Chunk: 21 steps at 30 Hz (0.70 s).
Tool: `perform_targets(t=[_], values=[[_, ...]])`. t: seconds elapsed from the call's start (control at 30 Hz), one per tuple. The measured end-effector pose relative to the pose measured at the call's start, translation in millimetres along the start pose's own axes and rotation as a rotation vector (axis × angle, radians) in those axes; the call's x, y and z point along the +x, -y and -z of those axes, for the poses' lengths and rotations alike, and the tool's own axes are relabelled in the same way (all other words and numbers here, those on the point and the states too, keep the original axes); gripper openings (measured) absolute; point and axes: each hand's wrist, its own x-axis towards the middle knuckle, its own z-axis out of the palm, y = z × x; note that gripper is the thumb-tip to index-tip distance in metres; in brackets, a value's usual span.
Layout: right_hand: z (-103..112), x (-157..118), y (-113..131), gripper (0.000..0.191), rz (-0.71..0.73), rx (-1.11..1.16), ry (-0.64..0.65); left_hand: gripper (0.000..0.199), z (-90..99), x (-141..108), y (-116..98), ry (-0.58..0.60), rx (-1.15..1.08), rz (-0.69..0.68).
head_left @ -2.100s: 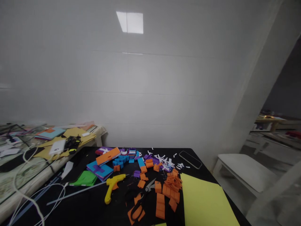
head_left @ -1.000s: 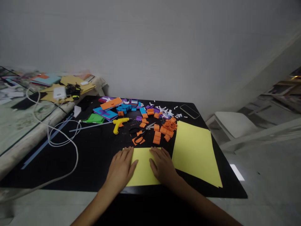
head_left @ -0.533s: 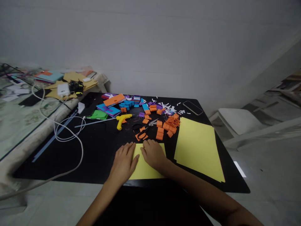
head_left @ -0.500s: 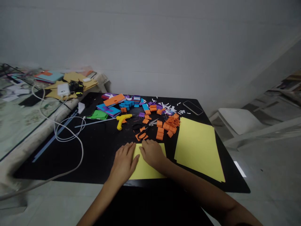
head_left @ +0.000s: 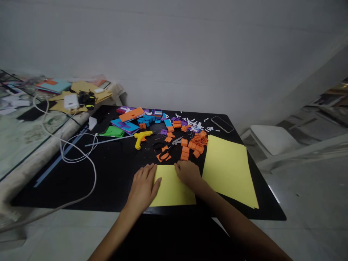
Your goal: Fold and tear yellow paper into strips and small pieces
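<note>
A folded-looking yellow sheet of paper [head_left: 172, 186] lies on the black table at its near edge, in front of me. My left hand [head_left: 143, 185] rests flat on the sheet's left side, fingers stretched towards the far edge and the thumb out to the right. At the far right corner of the sheet, my right hand [head_left: 189, 173] presses down with curled fingers, and nothing shows inside them. Just beyond the sheet lie black-handled scissors [head_left: 165, 155] among small orange folded paper pieces [head_left: 185, 154].
A stack of larger yellow sheets [head_left: 230, 172] lies at right, below a phone [head_left: 222, 124]. Further back are a yellow glue gun [head_left: 140, 139], green paper pieces [head_left: 112, 131], an orange paper envelope [head_left: 132, 115] and white scraps [head_left: 194, 125]. A white cable [head_left: 94, 174] crosses the left side.
My right hand has slid to the right along the far edge of the yellow sheet, uncovering more of it. My left hand has stayed in place.
</note>
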Motion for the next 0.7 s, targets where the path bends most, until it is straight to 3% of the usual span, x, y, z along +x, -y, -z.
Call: perform_targets(t=[0.27,0.5,0.7], values=[[10,-10,-45,0.037,-0.122,0.014,0.013,0.048,1.9,0,0,0.014,-0.010,0.005],[11,-9,-46,0.036,-0.117,0.036,-0.001,0.040,16.5,14,-7,0.036,-0.059,0.008],[10,-7,-28,0.034,0.011,0.094,-0.011,0.022,18.6,59,-39,0.370,-0.034,0.059]])
